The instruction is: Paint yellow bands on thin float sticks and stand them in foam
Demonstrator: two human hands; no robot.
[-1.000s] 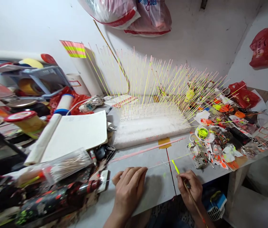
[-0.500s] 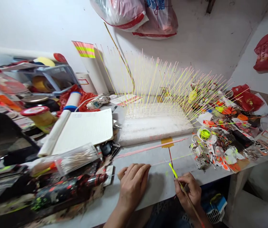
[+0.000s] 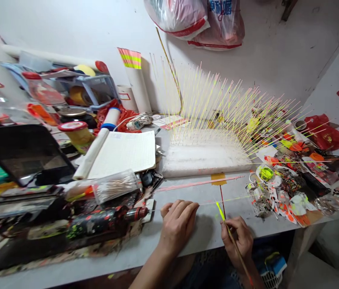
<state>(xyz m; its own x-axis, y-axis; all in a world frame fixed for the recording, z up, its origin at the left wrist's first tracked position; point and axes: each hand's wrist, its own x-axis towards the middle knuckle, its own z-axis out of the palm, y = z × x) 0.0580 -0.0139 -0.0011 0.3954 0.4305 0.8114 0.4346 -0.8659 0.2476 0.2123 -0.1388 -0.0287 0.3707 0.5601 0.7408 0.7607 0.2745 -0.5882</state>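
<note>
My left hand (image 3: 179,222) is closed, its fingertips pinching a thin stick (image 3: 238,199) that runs rightward in pale and yellow-green. Between the fingers and thumb of my right hand (image 3: 238,237) is a paintbrush (image 3: 221,212), its bristles coated in fluorescent yellow. The brush tip is at the stick, a short way right of my left fingertips. Left of my left hand lies a dark, paint-spattered cylindrical tool (image 3: 106,220) with a red nose; a thin line shows between that nose and my hand. Pink sticks (image 3: 199,183) rest on the table behind my hands.
A white foam block (image 3: 205,158) holds many upright yellow and pink sticks. Left of it are an open notebook (image 3: 127,152) and a bag of cotton swabs (image 3: 116,186). At right, a yellow paint pot (image 3: 266,173) sits among paint-stained scraps. Plastic bags (image 3: 178,18) hang above.
The view has turned left, so the scene shifts rightward. The brush tip is slightly closer to my left fingertips. Both hands keep their grips.
</note>
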